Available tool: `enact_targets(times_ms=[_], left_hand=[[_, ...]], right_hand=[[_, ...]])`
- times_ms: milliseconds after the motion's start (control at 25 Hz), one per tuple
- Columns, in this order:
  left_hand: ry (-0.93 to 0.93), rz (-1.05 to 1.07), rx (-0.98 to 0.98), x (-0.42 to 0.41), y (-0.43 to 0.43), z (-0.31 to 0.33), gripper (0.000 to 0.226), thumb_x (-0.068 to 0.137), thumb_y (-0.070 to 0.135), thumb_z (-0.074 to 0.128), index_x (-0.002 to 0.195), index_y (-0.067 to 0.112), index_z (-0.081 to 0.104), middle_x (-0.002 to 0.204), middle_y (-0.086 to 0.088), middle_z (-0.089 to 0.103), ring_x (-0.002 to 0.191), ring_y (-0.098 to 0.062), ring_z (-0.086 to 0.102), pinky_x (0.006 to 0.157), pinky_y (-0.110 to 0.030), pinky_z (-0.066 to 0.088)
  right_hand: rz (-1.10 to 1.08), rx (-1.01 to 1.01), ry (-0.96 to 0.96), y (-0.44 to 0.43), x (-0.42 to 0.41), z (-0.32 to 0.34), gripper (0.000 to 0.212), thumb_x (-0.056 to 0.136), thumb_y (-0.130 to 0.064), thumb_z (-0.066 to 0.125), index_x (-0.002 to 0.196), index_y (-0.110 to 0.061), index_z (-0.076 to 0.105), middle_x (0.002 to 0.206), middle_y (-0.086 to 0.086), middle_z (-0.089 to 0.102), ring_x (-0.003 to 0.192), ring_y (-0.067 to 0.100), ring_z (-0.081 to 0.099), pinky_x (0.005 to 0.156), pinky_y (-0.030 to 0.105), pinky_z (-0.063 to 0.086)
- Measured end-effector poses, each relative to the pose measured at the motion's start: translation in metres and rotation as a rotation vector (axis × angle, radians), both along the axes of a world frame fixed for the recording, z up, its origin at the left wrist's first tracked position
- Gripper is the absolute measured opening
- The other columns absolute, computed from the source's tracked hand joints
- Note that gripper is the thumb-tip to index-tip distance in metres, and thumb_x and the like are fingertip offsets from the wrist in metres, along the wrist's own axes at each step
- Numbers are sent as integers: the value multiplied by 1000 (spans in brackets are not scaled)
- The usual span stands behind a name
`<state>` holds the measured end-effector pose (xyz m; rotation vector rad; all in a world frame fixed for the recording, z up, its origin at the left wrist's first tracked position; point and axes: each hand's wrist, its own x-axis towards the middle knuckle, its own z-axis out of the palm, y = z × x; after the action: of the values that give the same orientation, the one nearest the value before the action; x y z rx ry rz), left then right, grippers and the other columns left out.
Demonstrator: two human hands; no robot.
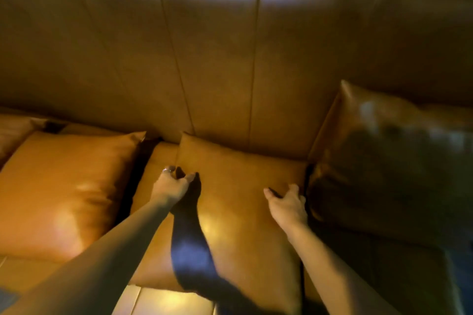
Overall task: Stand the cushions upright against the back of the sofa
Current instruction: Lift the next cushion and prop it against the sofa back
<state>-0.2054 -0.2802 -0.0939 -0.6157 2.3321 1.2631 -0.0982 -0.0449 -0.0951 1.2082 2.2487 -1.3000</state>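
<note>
A tan leather middle cushion (238, 186) lies flat on the sofa seat, its far edge touching the sofa back (210, 59). My left hand (170, 184) pinches its left edge, thumb on top and fingers curled around the side. My right hand (288, 203) holds its right edge, thumb on top, with the fingers dipping into the gap beside the right cushion (384, 161). That right cushion stands tilted upright against the sofa back. A left cushion (64, 186) lies flat on the seat.
Another cushion corner (12, 130) shows at the far left by the sofa back. The seat's front edge (163, 299) runs along the bottom. A dark gap separates the left and middle cushions. The frame is motion-blurred at the right.
</note>
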Motion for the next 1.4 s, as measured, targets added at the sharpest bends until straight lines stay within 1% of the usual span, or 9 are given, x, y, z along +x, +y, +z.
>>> enact_targets(times_ms=[160,320,400,520,600,760,960,1200,1400], left_hand=[[-119,59,177,-15,-24,-32,93,77,49,76,152,19,30,143,-6,49,128,-32,50,107,-41,40],[-150,93,248,-29,-22,-33,115,54,75,75,149,22,37,147,-3,47,129,-31,49,109,-46,38],[-158,123,255,-35,-22,-23,119,53,79,73,150,21,34,148,0,45,133,-31,46,110,-45,36],[-38,142,273,-49,-28,3,107,62,75,71,147,21,35,141,2,49,128,-30,50,106,-44,39],[59,180,314,-60,-34,27,105,67,71,70,150,21,31,147,-4,48,131,-29,48,110,-44,37],[170,251,385,-85,-45,78,122,64,78,65,157,22,9,161,-2,29,144,-28,32,115,-45,28],[116,179,437,-106,-51,107,123,53,85,66,154,33,21,160,0,29,143,-36,30,104,-71,29],[142,102,484,-127,-40,108,120,61,76,71,156,34,11,162,-2,24,144,-39,27,106,-71,29],[137,84,496,-134,-33,99,121,67,76,66,156,33,-3,164,1,14,145,-39,23,106,-73,27]], right_hand=[[-346,-171,-10,1,-11,-30,92,89,-59,62,158,-23,15,157,20,32,137,48,40,106,53,41],[-492,-186,12,0,-24,-32,96,82,-52,71,157,-18,21,155,18,32,136,47,36,112,57,35],[-501,-216,52,-4,-24,-24,100,73,-46,76,154,-15,26,151,17,38,132,44,42,110,57,36],[-504,-267,170,-11,-27,-1,110,55,-41,81,151,-18,34,143,12,48,122,40,51,107,56,41],[-461,-309,247,-14,-35,22,110,58,-32,83,154,-21,31,143,10,49,122,38,52,106,54,42],[-382,-315,412,-21,-53,63,105,72,-21,81,157,-30,21,150,8,43,131,38,47,109,57,38],[-400,-414,568,-22,-70,84,100,80,-38,80,156,-42,15,157,2,35,140,37,40,113,61,33],[-446,-305,654,-13,-76,80,99,77,-40,82,154,-44,19,154,-3,39,141,31,40,115,60,33],[-414,-245,581,-9,-92,78,107,72,-47,83,152,-48,12,158,1,31,140,37,39,112,60,36]])
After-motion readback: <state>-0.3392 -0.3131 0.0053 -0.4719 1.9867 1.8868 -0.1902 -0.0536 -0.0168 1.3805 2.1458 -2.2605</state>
